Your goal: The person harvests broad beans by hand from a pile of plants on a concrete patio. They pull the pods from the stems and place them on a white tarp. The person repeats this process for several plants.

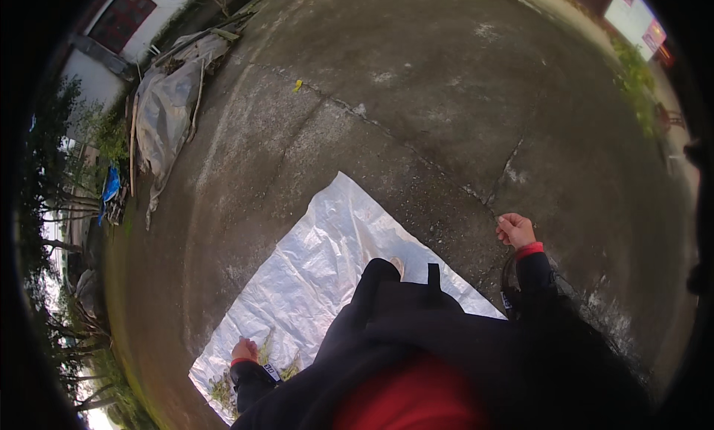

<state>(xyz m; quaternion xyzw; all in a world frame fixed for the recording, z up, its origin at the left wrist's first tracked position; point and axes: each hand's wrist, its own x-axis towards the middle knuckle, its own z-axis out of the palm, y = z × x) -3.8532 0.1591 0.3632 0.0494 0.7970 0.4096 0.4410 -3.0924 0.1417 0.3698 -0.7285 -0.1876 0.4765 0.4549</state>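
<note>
A crinkled silver sheet is spread on the ground under and in front of me. Over its near left part is my left hand, its fingers curled in, right beside thin green plant stalks. Whether it grips any of them is too small to make out. More leafy stalks lie by the sheet's left corner. Out to the right, beyond the sheet's edge, my right hand hangs above the concrete with fingertips pinched together. Anything thin between them cannot be made out. My dark-clothed legs hide the sheet's near middle.
Cracked concrete ground surrounds the sheet, with a small yellow scrap on it. At the far left a greyish plastic cover lies with wooden poles, near a blue item and trees. A white wall stands behind.
</note>
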